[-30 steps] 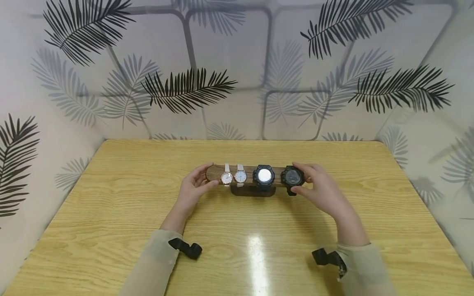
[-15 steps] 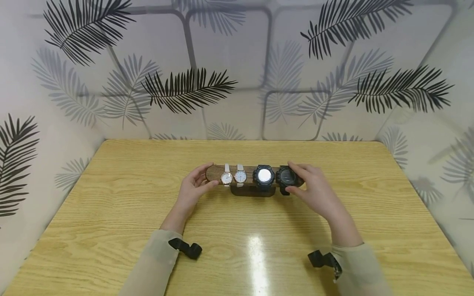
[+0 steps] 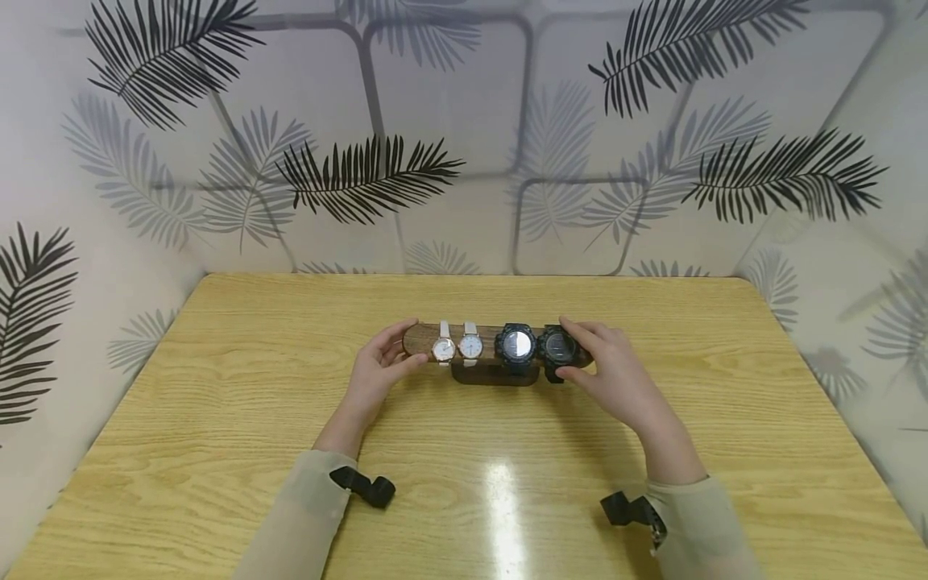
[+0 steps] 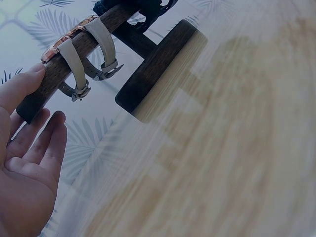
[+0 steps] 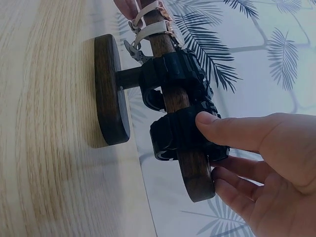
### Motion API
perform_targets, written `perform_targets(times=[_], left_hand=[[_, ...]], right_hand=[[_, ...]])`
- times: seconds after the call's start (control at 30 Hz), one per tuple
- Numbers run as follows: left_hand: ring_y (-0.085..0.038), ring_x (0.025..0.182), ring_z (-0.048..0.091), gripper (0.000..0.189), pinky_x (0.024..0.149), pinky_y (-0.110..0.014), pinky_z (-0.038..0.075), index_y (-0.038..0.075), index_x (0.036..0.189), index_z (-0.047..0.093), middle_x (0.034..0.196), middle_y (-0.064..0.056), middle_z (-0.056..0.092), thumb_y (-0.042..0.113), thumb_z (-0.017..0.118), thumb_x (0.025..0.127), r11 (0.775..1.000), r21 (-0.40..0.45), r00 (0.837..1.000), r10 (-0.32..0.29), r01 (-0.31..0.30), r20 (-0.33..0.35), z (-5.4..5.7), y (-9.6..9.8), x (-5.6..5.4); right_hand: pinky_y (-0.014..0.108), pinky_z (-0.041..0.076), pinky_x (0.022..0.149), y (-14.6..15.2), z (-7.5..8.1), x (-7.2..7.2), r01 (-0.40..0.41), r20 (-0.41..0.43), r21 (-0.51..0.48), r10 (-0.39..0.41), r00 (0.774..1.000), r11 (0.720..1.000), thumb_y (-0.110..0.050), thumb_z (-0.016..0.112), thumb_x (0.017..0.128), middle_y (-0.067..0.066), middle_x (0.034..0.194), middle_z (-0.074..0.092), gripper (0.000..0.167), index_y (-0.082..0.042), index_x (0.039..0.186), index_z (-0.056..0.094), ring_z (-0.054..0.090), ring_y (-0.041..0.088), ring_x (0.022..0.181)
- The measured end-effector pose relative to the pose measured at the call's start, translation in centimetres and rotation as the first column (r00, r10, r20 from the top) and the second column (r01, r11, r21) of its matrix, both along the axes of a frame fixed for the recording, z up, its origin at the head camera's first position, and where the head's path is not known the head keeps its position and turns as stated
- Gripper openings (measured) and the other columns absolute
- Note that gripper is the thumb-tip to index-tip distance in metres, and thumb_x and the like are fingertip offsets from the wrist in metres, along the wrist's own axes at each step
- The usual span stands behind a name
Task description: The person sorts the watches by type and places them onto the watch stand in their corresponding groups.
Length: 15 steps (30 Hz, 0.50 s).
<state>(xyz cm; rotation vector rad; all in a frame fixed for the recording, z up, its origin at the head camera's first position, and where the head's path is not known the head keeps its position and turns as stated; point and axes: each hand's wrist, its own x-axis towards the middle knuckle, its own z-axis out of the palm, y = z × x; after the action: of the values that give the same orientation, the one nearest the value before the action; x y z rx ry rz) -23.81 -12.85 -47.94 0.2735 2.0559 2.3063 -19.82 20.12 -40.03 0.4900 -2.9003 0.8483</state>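
Observation:
A dark wooden T-shaped watch stand (image 3: 490,336) carries watches in a row along its bar. Two white-strapped watches, the outer one (image 3: 444,349) and the inner one (image 3: 470,345), sit on the left half. A chunky dark watch (image 3: 517,345) and a black digital watch (image 3: 559,345) take the right half, side by side. My left hand (image 3: 373,369) holds the bar's left end, thumb in front and fingers behind. My right hand (image 3: 618,372) grips the black digital watch; in the right wrist view its thumb presses the strap (image 5: 180,133), and the bar's bare end sticks out beyond.
The stand's base (image 5: 109,94) rests on a light wood-grain table (image 3: 239,387). Behind and beside the table, a leaf-patterned covering (image 3: 464,217) rises. Black wrist cameras, the left one (image 3: 365,486) and the right one (image 3: 629,509), are strapped over the sleeves.
My right hand has slid the black digital watch leftward along the bar, up close to the other dark watch. My left hand has stayed at the bar's left end.

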Motion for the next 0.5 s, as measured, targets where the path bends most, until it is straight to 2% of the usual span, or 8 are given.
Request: perform_targets(times=[0.13,0.3,0.5], left_hand=[[-0.023,0.125,0.048,0.058,0.098,-0.027,0.045,0.008,0.137,0.051,0.139,-0.01,0.047,0.004,0.074,0.083,1.0,0.006,1.0,-0.005,0.005,0.0,0.0,-0.1,0.0],[-0.022,0.125,0.048,0.058,0.098,-0.027,0.045,0.009,0.137,0.051,0.139,-0.009,0.047,0.004,0.074,0.083,1.0,0.008,1.0,-0.006,0.006,-0.006,0.0,-0.1,0.0],[-0.024,0.124,0.049,0.058,0.098,-0.028,0.045,0.007,0.136,0.051,0.138,-0.011,0.047,0.003,0.074,0.083,1.0,0.012,1.0,-0.005,0.006,-0.01,0.0,0.0,0.0]], right_hand=[[0.058,0.037,0.1,0.1,0.1,0.0,-0.008,0.017,-0.011,0.009,1.0,1.0,-0.016,0.074,0.085,0.023,0.135,0.047,0.071,-0.004,0.145,0.039,0.04,0.043,0.121],[0.055,0.042,0.097,0.6,0.3,-0.1,-0.018,0.046,-0.06,0.021,0.999,0.998,-0.014,0.075,0.084,0.024,0.132,0.048,0.074,-0.002,0.146,0.036,0.05,0.039,0.112],[0.051,0.046,0.094,1.1,0.3,-0.2,-0.036,0.024,-0.089,0.038,0.999,0.995,-0.011,0.075,0.084,0.022,0.123,0.054,0.065,0.002,0.14,0.044,0.056,0.035,0.104]])
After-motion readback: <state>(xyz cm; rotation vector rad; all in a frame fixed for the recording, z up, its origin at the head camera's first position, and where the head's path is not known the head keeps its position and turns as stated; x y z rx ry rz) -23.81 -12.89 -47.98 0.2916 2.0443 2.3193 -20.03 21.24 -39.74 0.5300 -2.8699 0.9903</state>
